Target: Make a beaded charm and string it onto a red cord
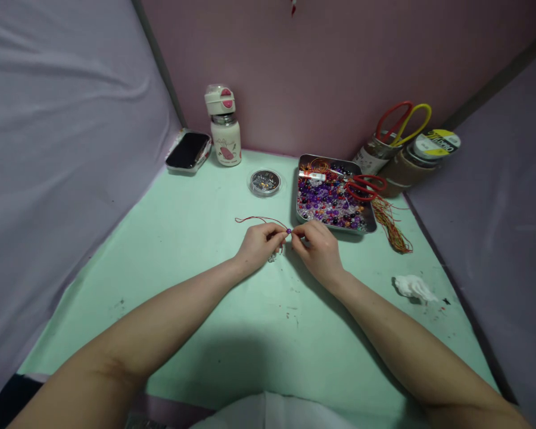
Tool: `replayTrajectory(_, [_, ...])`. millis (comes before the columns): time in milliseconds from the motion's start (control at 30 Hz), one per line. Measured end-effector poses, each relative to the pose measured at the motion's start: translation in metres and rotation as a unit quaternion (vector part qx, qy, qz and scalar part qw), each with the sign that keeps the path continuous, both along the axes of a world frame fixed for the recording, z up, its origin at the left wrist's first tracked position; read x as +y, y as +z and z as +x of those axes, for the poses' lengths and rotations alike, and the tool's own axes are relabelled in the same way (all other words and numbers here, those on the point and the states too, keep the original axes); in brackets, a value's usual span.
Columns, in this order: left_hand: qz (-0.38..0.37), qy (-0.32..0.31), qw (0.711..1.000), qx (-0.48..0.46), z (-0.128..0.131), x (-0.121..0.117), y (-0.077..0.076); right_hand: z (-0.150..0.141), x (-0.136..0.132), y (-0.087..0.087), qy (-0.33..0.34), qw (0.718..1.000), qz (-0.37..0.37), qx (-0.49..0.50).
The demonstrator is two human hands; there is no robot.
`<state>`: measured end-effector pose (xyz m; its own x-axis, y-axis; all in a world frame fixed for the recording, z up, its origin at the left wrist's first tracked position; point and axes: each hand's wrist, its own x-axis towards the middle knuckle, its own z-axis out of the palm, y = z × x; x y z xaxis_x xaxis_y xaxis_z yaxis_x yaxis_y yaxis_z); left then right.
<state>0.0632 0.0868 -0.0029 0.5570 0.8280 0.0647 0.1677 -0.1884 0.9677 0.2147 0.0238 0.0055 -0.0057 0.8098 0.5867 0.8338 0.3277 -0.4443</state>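
A purple bead (289, 231) sits between the fingertips of my two hands, just in front of the bead tray. My left hand (256, 245) is closed in a pinch on a thin red cord (261, 218), which loops out to the left above the knuckles. From the other side, the thumb and forefinger of my right hand (319, 251) are pressed together at the bead. Whether the cord passes through the bead is too small to tell. Some small clear beads (272, 258) hang or lie below my left fingers, partly hidden.
Behind my right hand stands a metal tray (335, 227) of mixed beads, with red-handled scissors (365, 187) on it. A round dish (265, 183), bottle (227, 140) and phone (188, 151) stand at the back. Jars (406, 170), cord strands (390, 226) and crumpled tissue (413, 287) are right.
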Motion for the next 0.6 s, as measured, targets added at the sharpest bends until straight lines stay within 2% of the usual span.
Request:
replayTrajectory(267, [-0.002, -0.004, 1.0, 0.007, -0.0002, 0.0003, -0.0009, 0.0008, 0.0002, -0.0031, 0.002, 1.0, -0.013, 0.015])
replayTrajectory(600, [-0.024, 0.022, 0.999, 0.001, 0.0013, -0.0005, 0.0032, -0.0029, -0.0002, -0.0038, -0.01, 0.997, -0.011, 0.07])
